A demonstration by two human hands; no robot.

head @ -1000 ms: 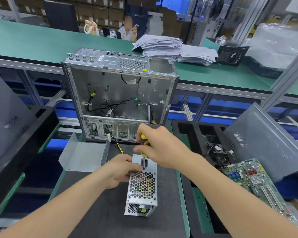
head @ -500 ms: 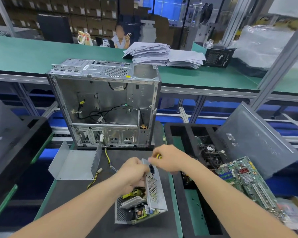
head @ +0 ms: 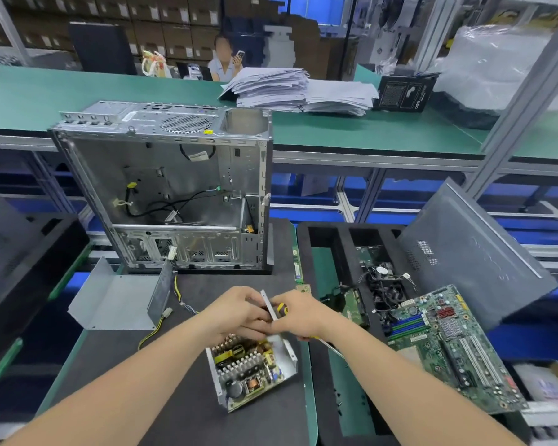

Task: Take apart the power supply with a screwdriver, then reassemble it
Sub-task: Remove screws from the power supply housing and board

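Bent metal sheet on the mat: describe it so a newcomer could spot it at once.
Find the open silver computer case standing on the black mat. In front of its lower left corner lies the metal sheet. It is bare grey metal folded up at both ends, unlike the power supply nearby, which is packed with components.

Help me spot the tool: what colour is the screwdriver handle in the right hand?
Yellow with black; the screwdriver handle shows inside the right hand, head view.

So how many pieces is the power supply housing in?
2. The bent cover lies left on the mat; the base, circuit board exposed, is in the left hand; the right hand holds the screwdriver. Smaller parts may be hidden.
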